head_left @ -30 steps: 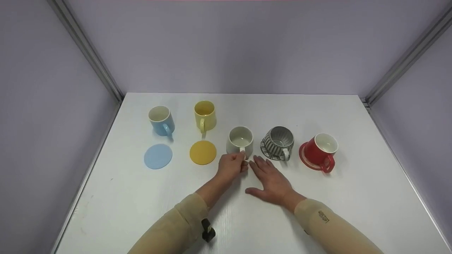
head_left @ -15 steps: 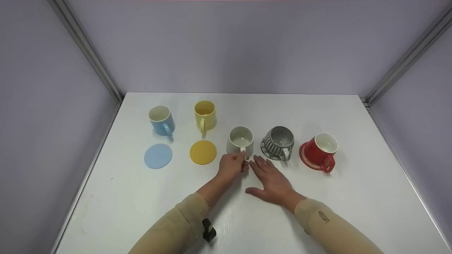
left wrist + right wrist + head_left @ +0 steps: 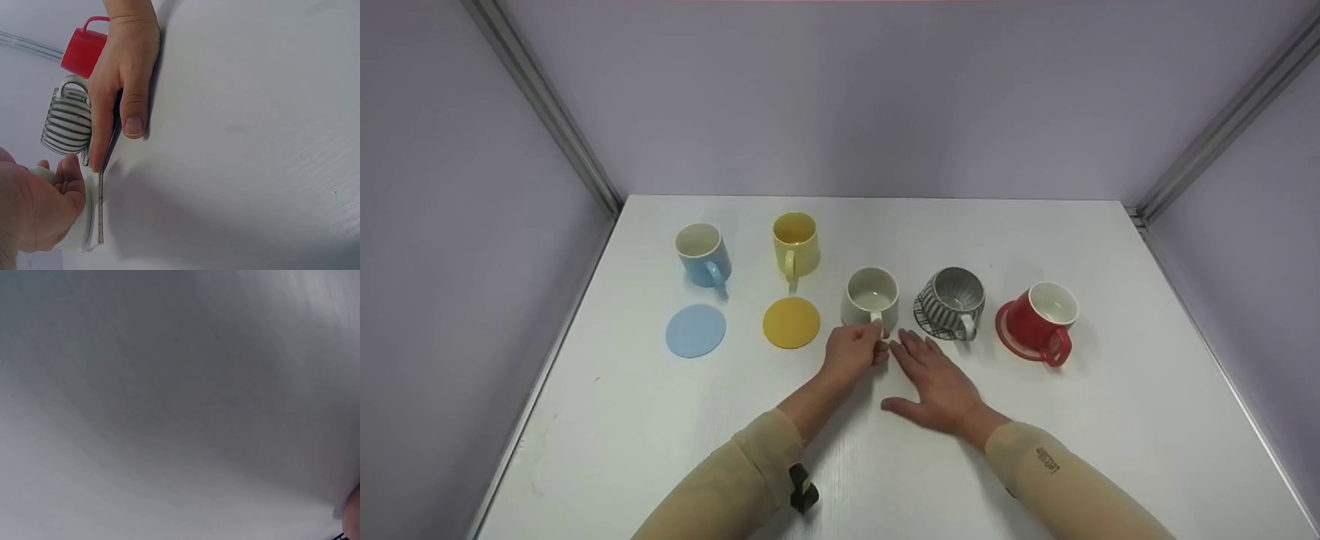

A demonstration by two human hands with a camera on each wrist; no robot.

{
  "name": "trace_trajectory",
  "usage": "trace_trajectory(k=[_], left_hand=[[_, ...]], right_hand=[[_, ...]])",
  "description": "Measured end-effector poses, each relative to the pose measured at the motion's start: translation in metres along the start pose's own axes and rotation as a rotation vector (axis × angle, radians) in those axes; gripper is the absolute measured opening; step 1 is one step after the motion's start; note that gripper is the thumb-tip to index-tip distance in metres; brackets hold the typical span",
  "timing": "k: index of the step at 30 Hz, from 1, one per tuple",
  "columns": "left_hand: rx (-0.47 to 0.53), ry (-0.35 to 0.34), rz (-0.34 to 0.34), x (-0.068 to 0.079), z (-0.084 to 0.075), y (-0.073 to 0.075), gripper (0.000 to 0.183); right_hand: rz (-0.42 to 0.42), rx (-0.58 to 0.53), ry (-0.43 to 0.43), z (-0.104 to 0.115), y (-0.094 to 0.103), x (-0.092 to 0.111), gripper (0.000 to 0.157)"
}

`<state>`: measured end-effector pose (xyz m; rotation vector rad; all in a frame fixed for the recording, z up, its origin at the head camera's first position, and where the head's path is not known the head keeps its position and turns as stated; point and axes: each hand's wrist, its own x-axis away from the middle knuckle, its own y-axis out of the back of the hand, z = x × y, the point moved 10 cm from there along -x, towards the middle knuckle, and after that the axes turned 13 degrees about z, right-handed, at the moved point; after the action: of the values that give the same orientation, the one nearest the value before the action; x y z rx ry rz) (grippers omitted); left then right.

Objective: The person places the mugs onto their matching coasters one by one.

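A white mug [image 3: 871, 295] stands near the middle of the table, and my left hand [image 3: 853, 352] pinches its handle with curled fingers. In the left wrist view a thin coaster [image 3: 100, 208] shows edge-on beneath this mug. My right hand [image 3: 941, 390] lies palm down with straight fingers, its fingertips at the near right side of the white mug, by the coaster's edge. The right wrist view holds mostly tabletop, with a bit of hand in the lower right corner. Beside the right fingertips, a grey striped mug [image 3: 949, 301] sits on a black wire-patterned coaster [image 3: 931, 328].
A red mug [image 3: 1031, 326] sits on a red coaster [image 3: 1005, 337] at the right. At the left stand a blue mug [image 3: 706, 266] and a yellow mug [image 3: 802, 253], behind a blue coaster [image 3: 696, 331] and a yellow coaster [image 3: 791, 322]. Walls border the white table [image 3: 660, 442].
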<state>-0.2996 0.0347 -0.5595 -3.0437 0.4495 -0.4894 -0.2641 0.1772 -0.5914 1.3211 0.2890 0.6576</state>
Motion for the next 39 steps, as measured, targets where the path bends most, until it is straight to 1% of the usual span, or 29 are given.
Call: trace_trajectory(k=[7, 12, 18, 24, 27, 34, 39], left_hand=[[0.010, -0.024, 0.008, 0.001, -0.001, -0.001, 0.038], [-0.028, -0.033, 0.008, 0.002, -0.001, 0.000, 0.039], [-0.037, -0.028, 0.011, 0.005, -0.001, 0.001, 0.039], [-0.101, -0.025, 0.009, 0.009, -0.003, 0.006, 0.041], [-0.134, -0.034, -0.012, 0.012, -0.005, 0.014, 0.038], [-0.177, -0.016, -0.058, 0.023, -0.008, 0.037, 0.036], [-0.199, -0.066, -0.096, 0.032, -0.018, 0.056, 0.038]], right_hand=[[-0.003, -0.004, -0.002, -0.001, 0.000, 0.000, 0.100], [-0.016, -0.008, 0.002, 0.000, 0.000, 0.000, 0.099], [-0.040, 0.004, 0.014, 0.002, 0.001, 0.001, 0.099], [-0.016, 0.006, 0.004, 0.001, 0.002, 0.002, 0.100], [-0.010, -0.006, 0.006, 0.002, 0.002, 0.001, 0.099], [0.022, -0.026, -0.014, 0.001, 0.000, 0.000, 0.101], [0.008, -0.010, -0.004, 0.002, 0.001, 0.000, 0.100]])
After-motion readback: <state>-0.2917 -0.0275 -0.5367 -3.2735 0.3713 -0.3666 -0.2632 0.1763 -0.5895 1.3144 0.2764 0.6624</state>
